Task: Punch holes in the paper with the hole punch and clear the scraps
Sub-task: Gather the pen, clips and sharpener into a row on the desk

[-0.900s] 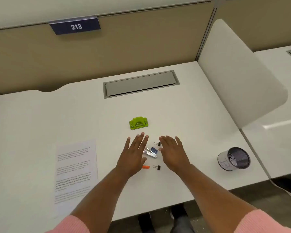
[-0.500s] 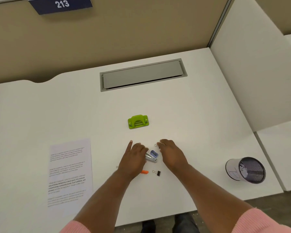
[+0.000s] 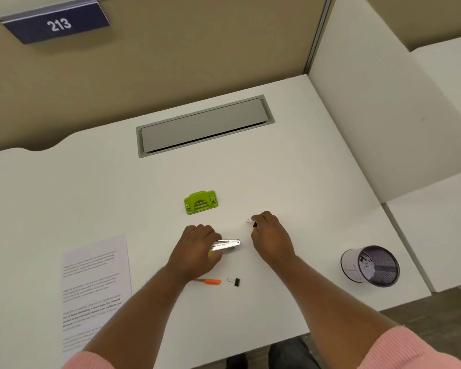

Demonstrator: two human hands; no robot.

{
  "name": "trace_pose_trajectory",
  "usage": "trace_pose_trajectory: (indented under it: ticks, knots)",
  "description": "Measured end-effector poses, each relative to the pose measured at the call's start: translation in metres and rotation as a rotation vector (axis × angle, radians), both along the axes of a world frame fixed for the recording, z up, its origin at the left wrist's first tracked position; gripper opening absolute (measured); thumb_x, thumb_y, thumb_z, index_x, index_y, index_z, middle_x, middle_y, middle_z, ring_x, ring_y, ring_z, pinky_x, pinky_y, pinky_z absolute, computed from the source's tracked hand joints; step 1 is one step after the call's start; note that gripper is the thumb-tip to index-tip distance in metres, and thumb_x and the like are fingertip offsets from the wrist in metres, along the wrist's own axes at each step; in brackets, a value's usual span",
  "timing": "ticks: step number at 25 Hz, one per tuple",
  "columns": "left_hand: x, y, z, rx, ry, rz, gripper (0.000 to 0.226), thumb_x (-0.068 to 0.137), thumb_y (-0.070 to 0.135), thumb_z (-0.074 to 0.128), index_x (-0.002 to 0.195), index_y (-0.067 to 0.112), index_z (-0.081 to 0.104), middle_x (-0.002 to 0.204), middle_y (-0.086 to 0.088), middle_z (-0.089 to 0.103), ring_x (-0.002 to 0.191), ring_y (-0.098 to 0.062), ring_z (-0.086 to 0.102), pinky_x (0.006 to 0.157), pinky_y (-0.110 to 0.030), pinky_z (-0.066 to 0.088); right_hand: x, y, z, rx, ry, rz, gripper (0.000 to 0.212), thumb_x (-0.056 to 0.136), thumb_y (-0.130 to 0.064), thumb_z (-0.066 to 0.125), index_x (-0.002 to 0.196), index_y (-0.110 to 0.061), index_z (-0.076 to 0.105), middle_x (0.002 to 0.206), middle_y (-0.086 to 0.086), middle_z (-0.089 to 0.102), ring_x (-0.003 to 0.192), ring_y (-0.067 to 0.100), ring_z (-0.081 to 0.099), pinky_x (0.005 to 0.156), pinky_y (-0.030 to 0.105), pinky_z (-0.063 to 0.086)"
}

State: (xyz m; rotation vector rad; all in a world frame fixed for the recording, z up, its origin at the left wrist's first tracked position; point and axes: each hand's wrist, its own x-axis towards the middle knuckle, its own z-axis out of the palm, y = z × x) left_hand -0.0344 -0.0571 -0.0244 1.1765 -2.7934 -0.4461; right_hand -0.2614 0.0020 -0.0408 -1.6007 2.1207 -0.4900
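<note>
A green hole punch (image 3: pixel 200 202) sits on the white desk (image 3: pixel 290 182), beyond both hands and untouched. A printed sheet of paper (image 3: pixel 95 291) lies flat at the front left. My left hand (image 3: pixel 196 251) is closed around a silver stapler (image 3: pixel 228 244), whose tip sticks out to the right. To the right of it, my right hand (image 3: pixel 270 237) pinches a small black binder clip (image 3: pixel 251 222) at its fingertips, just above the desk.
An orange pen (image 3: pixel 210 281) and a second black binder clip (image 3: pixel 234 281) lie near my left wrist. A mesh cup (image 3: pixel 371 266) lies tipped at the front right. A grey cable hatch (image 3: pixel 204 126) sits at the back. White divider panels stand on the right.
Both hands went from flat and spread to closed: the left took hold of the stapler, the right pinched a binder clip. The camera moved closer and tilted down.
</note>
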Motion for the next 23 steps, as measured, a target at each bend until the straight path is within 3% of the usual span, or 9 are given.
trace_pose_trajectory:
  ticks: [8,18,21,23]
  knots:
    - [-0.131,-0.047,-0.001,-0.053,-0.058,-0.162,0.035,0.078,0.024,0.079,0.111,0.023,0.069,0.121,-0.004,0.063,0.107,-0.027,0.061,0.095,-0.043,0.042,-0.087,-0.008,0.009,-0.002,-0.029,-0.207,0.032,0.090,-0.003,0.054,0.120,-0.011,0.063,0.115,0.005,0.060,0.104,0.025,0.060,0.077,0.036,0.052]
    - [-0.257,-0.071,-0.034,0.020,-0.058,-0.172,0.037,0.088,0.013,0.065,0.123,0.026,0.066,0.136,-0.012,0.059,0.130,-0.031,0.052,0.108,-0.055,0.035,-0.169,-0.026,-0.012,0.048,-0.069,-0.306,0.031,0.093,-0.006,0.052,0.122,-0.012,0.061,0.117,0.004,0.058,0.102,0.025,0.059,0.074,0.036,0.050]
    - [-0.276,-0.072,-0.039,0.034,-0.046,-0.146,0.044,0.095,0.020,0.062,0.138,0.027,0.057,0.148,-0.012,0.050,0.139,-0.030,0.044,0.112,-0.055,0.030,-0.181,-0.031,-0.014,0.023,-0.057,-0.320,0.032,0.093,-0.009,0.053,0.124,-0.012,0.060,0.122,0.004,0.058,0.108,0.025,0.058,0.077,0.036,0.051]
    - [-0.279,-0.069,-0.037,0.048,-0.048,-0.132,0.054,0.096,0.025,0.060,0.148,0.025,0.045,0.158,-0.010,0.039,0.147,-0.028,0.033,0.118,-0.053,0.022,-0.182,-0.030,-0.013,-0.008,-0.033,-0.310,0.036,0.092,-0.014,0.057,0.128,-0.012,0.058,0.131,0.004,0.057,0.118,0.024,0.055,0.087,0.036,0.052]
